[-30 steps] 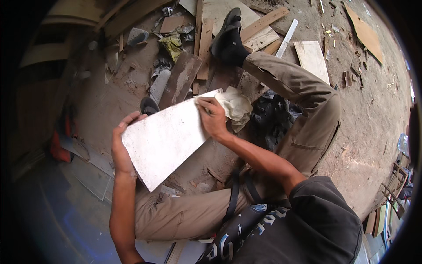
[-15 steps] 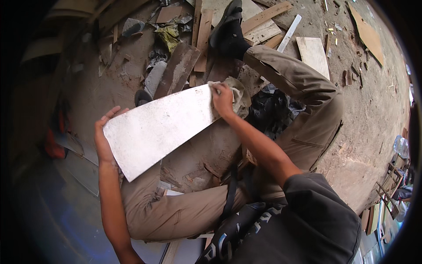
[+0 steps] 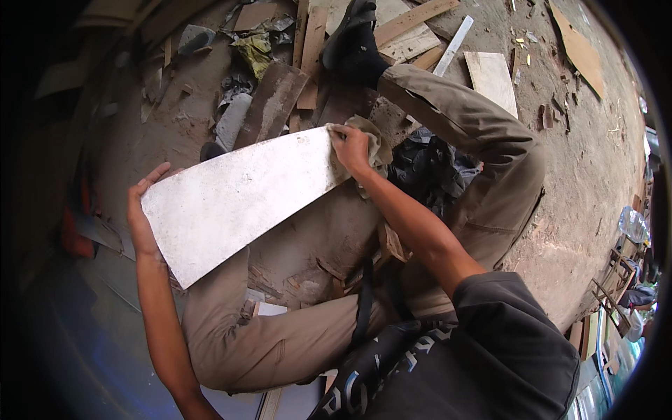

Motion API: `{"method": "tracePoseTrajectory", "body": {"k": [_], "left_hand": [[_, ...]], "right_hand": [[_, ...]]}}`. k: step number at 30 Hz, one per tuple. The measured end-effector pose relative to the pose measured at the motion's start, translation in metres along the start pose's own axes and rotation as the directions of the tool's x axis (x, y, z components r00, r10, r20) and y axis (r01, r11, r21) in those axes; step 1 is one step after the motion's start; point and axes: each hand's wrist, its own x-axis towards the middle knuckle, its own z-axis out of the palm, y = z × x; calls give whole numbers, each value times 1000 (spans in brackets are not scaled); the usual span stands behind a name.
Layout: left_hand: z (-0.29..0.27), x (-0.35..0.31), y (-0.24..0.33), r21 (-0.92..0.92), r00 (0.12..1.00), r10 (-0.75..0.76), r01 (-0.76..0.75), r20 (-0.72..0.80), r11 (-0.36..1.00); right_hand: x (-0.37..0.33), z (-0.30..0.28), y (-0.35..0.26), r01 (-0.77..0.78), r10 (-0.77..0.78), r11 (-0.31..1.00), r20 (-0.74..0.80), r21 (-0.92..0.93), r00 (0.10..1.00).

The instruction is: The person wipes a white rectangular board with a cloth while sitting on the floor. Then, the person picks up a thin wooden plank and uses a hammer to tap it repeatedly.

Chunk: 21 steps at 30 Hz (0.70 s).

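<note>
A white, scuffed board (image 3: 241, 199) lies tilted above my bent leg, its narrower end away from me. My left hand (image 3: 143, 203) grips the wide left end, its fingers curled over the far edge and the palm along the side. At the other end, my right hand (image 3: 352, 148) pinches a crumpled greenish-grey cloth (image 3: 378, 147) against the board's right edge. Part of the cloth hangs behind the board, where the fingertips are hidden.
Wood planks (image 3: 273, 105) and offcuts lie strewn on the dirt floor ahead. A crumpled black plastic bag (image 3: 427, 168) sits between my legs. Farther right are a flat tan sheet (image 3: 577, 49) and a clear plastic bottle (image 3: 633, 225). Wood scraps lie beneath the board.
The board and both hands appear slightly farther left, though the whole view has also shifted a little. My right hand keeps the cloth at the board's right end.
</note>
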Motion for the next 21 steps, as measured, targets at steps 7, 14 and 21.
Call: {"method": "tracePoseTrajectory", "body": {"k": [7, 14, 21], "left_hand": [[17, -3, 8, 72, 997, 76, -77, 15, 994], [2, -6, 3, 40, 1000, 13, -12, -23, 999], [19, -17, 4, 105, 996, 76, -81, 47, 991]], "right_hand": [[-5, -2, 6, -55, 56, 997, 7, -60, 998], [-32, 6, -1, 48, -48, 999, 23, 22, 999], [-27, -11, 14, -83, 88, 995, 108, -45, 990]]}}
